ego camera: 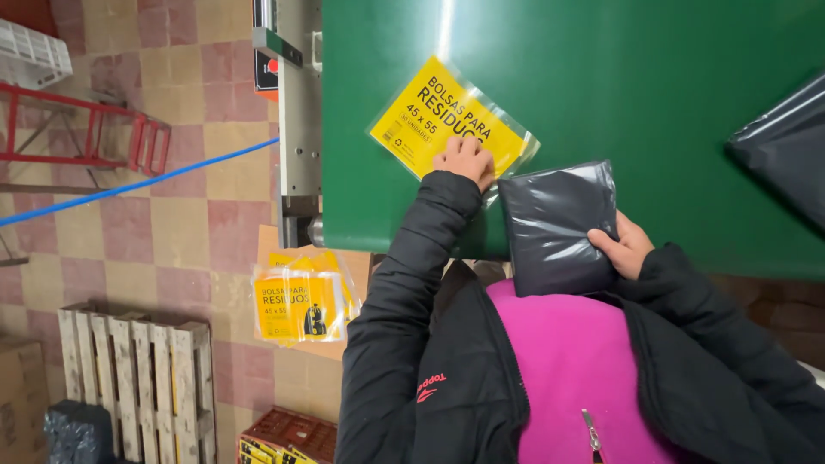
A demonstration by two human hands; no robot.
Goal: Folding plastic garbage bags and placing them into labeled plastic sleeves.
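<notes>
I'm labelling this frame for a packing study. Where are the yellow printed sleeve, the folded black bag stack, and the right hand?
yellow printed sleeve (430,112): head view, its yellow face.
folded black bag stack (554,228): head view, top fold.
right hand (626,249): head view, knuckles.

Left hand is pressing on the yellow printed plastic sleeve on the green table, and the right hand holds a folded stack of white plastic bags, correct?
Not quite: the head view shows the right hand holding a folded stack of black plastic bags, not white. The left hand does press the yellow printed plastic sleeve on the green table.
</notes>
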